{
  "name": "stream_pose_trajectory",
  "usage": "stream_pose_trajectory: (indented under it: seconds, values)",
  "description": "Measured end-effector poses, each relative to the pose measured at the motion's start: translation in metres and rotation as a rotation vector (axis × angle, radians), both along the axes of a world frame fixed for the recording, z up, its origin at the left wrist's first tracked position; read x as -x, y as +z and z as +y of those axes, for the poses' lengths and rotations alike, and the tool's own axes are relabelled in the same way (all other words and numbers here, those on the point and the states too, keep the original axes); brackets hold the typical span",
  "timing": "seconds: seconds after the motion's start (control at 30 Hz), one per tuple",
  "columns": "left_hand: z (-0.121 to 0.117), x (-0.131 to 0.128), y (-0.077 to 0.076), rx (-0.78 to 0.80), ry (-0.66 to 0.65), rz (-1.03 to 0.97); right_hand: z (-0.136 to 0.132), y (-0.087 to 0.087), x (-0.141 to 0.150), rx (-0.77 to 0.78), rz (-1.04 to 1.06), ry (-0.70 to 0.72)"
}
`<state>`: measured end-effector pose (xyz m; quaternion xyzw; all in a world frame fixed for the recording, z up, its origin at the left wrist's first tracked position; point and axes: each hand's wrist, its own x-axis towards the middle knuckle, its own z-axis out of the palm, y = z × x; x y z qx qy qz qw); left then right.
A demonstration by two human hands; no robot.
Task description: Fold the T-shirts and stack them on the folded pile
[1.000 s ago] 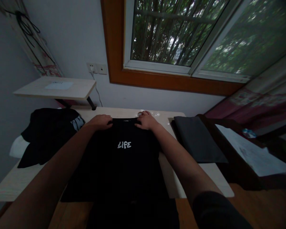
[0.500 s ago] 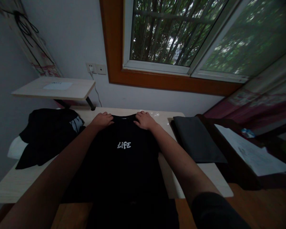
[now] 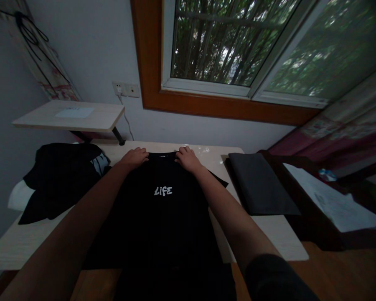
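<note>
A black T-shirt [image 3: 163,221] with white lettering on its chest lies spread over the pale desk [image 3: 282,234], its collar toward the wall. My left hand [image 3: 137,157] is closed on the shirt at the left end of the neckline. At the other end, my right hand [image 3: 186,158] pinches the cloth near the collar. Part of a sleeve pokes out to the right beyond my right forearm. My left forearm covers the shirt's left side, and its lower part merges with the dark clothing near my body.
Rumpled dark clothes [image 3: 62,179] are heaped at the desk's left, with something white beneath. A raised shelf [image 3: 103,115] stands behind them. To the right lies a flat stack of folded dark grey cloth [image 3: 260,182]; farther right, papers [image 3: 332,200] rest on dark furniture.
A sleeve corner now shows to the right of my right forearm, where it was hidden before. Both hands stay at the neckline, with the fingers of my right hand slightly shifted.
</note>
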<state>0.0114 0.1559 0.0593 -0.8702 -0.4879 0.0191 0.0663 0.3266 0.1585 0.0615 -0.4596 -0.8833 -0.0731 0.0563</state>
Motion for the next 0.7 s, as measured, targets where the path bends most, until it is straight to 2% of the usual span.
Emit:
stream_pose_trajectory:
  seconds: [0.17,0.4,0.57,0.7]
  values:
    - [-0.001,-0.003,-0.007,0.020,0.092,-0.030,0.000,-0.012,0.006,-0.012,0.013,-0.024]
    - [-0.003,-0.010,-0.013,-0.013,0.185,-0.132,-0.008,-0.023,0.012,0.037,0.057,-0.135]
    - [-0.014,-0.020,-0.025,-0.122,0.259,-0.192,-0.014,-0.031,0.000,0.046,0.146,-0.167]
    - [-0.024,-0.023,-0.037,-0.194,0.252,-0.252,-0.017,-0.035,-0.018,0.061,0.221,-0.150]
